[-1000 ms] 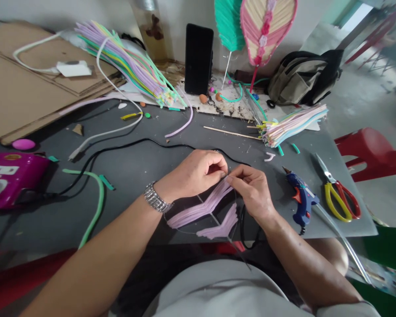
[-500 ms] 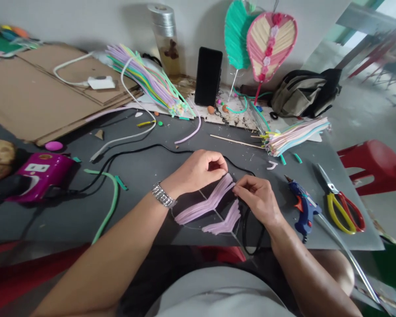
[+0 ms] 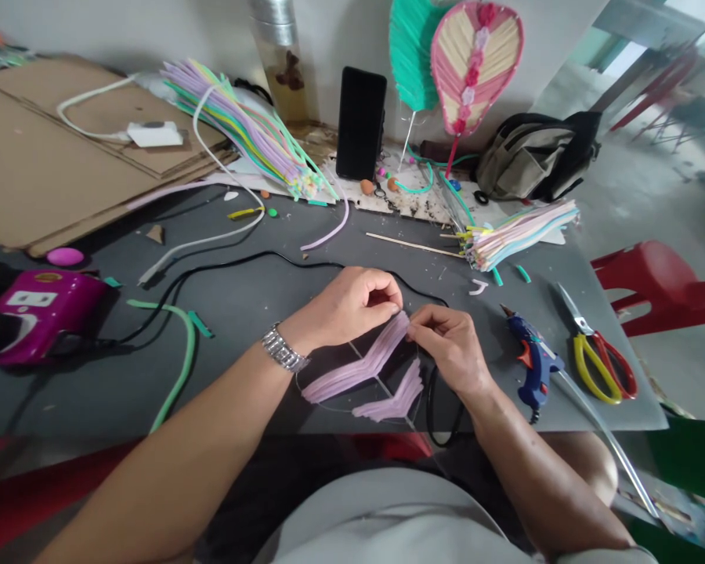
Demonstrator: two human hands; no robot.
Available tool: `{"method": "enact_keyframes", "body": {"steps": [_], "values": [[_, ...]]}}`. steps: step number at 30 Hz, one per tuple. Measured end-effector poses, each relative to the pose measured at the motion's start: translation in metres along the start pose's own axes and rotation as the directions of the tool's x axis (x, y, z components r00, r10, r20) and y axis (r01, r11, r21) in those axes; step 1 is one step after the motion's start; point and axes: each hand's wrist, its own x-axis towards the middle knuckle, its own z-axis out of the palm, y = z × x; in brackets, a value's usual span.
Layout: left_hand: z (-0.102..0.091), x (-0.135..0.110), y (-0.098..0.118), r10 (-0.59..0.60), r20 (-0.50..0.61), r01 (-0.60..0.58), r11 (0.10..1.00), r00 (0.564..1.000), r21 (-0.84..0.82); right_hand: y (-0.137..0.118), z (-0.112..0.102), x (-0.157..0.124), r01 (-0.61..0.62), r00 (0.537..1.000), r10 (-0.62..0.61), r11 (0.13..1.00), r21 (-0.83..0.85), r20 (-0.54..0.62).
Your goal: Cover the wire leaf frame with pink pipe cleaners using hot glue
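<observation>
Low over the table's front, lilac pipe cleaners (image 3: 364,368) lie in two V-shaped bands across a thin wire frame (image 3: 329,409) with a central stem. My left hand (image 3: 361,305), with a metal watch at the wrist, has thumb and fingers pinched at the upper end of the larger band. Close by on its right, my right hand (image 3: 446,341) pinches the same band's right-hand end at the frame's edge. The fingers hide the exact points of contact. A separate smaller band (image 3: 395,399) sits nearer my body.
On the right lie a blue glue gun (image 3: 537,360) and scissors (image 3: 602,356). Pipe cleaner bundles (image 3: 252,137) (image 3: 522,235) lie behind my hands. A black cable (image 3: 240,260) crosses the table from a purple power socket (image 3: 52,313). A phone (image 3: 360,125) stands at the back beside two leaf-shaped fans (image 3: 475,66).
The view has shifted slightly, moving everything a little left. Both hands keep their pinch at the larger band's upper end, and its strands now look closer together there.
</observation>
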Motion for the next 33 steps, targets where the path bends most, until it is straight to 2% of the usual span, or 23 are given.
{"method": "enact_keyframes", "body": {"steps": [11, 14, 18, 21, 23, 27, 33], "values": [[-0.004, 0.005, -0.008, -0.081, 0.009, 0.082, 0.992, 0.997, -0.097, -0.001, -0.003, 0.007, -0.033, 0.999, 0.028, 0.995, 0.097, 0.046], [-0.005, 0.004, -0.009, -0.114, 0.031, 0.118, 0.970, 0.993, -0.214, -0.004, 0.000, 0.007, -0.064, 0.997, 0.060, 0.991, 0.115, 0.037], [-0.010, 0.003, -0.015, -0.278, 0.045, 0.265, 0.837, 0.959, -0.479, -0.005, -0.002, 0.009, -0.109, 0.991, 0.125, 0.961, 0.256, -0.048], [-0.015, 0.003, -0.020, -0.391, 0.039, 0.329, 0.711, 0.919, -0.622, -0.005, -0.009, 0.011, -0.075, 0.983, 0.131, 0.930, 0.361, -0.132], [-0.017, 0.004, -0.021, -0.423, 0.065, 0.358, 0.662, 0.904, -0.659, -0.005, -0.015, 0.012, -0.040, 0.976, 0.122, 0.913, 0.405, -0.179], [-0.016, 0.003, -0.018, -0.425, 0.095, 0.393, 0.699, 0.900, -0.597, -0.006, -0.025, 0.011, -0.041, 0.968, 0.147, 0.890, 0.455, -0.201], [-0.013, 0.002, -0.014, -0.402, 0.070, 0.379, 0.771, 0.913, -0.512, -0.005, -0.030, 0.006, -0.098, 0.972, 0.188, 0.868, 0.487, -0.139]]}}
